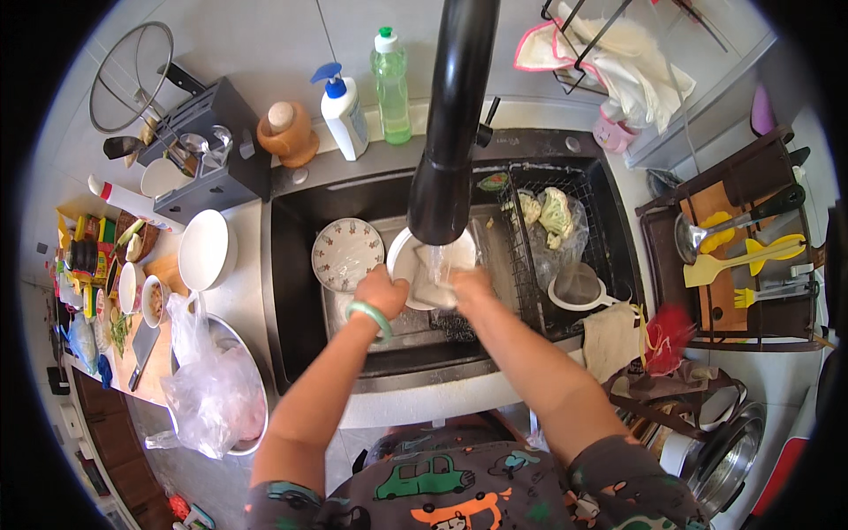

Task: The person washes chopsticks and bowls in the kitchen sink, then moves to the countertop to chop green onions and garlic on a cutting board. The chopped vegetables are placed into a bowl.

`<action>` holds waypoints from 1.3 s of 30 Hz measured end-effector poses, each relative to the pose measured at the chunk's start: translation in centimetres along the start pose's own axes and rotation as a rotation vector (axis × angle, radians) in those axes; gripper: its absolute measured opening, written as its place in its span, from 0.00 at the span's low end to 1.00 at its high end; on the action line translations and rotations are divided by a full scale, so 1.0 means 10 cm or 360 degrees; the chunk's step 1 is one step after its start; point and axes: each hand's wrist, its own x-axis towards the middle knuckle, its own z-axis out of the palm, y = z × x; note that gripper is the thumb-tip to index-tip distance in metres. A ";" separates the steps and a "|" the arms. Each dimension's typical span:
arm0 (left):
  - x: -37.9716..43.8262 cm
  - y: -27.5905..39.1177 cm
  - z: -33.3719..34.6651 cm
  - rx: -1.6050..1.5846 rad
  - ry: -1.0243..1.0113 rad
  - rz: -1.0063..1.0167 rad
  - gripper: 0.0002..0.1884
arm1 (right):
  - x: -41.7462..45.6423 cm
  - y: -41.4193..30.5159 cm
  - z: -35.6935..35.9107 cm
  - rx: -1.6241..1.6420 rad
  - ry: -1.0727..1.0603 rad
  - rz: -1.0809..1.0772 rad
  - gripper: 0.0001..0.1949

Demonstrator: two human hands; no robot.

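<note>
Under the black faucet (pixel 442 179), a white bowl (pixel 399 255) sits in the black sink (pixel 298 305). My left hand (pixel 382 295), with a jade-green bangle on the wrist, grips the bowl's left rim. In my right hand (pixel 473 289) is a wet whitish cloth (pixel 429 286), pressed inside the bowl while water runs over it. Part of the cloth is blurred by the stream and hidden by my fingers. A white plate with a flower pattern (pixel 348 255) lies in the basin just left of the bowl.
Right in the sink, a black wire basket (pixel 523 291) holds cauliflower pieces (pixel 556 215) and a small strainer (pixel 576 285). Soap bottles (pixel 346 119) stand behind. On the left counter are a white bowl (pixel 207 248), a metal basin with bagged meat (pixel 218 397) and a cleaver (pixel 144 348).
</note>
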 end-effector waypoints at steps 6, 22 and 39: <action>-0.03 0.07 -0.01 -0.0705 -0.0507 -0.0354 0.20 | -0.41 -0.12 0.30 0.0097 -0.0050 0.0173 0.16; -0.09 -0.24 0.39 -0.0482 0.0001 -0.0038 0.24 | -0.36 -0.08 0.16 0.0574 -0.0177 0.0331 0.13; -0.06 0.03 0.33 0.0537 -0.0524 0.0333 0.18 | -0.48 -0.81 0.67 -0.2826 -0.1250 -0.2627 0.10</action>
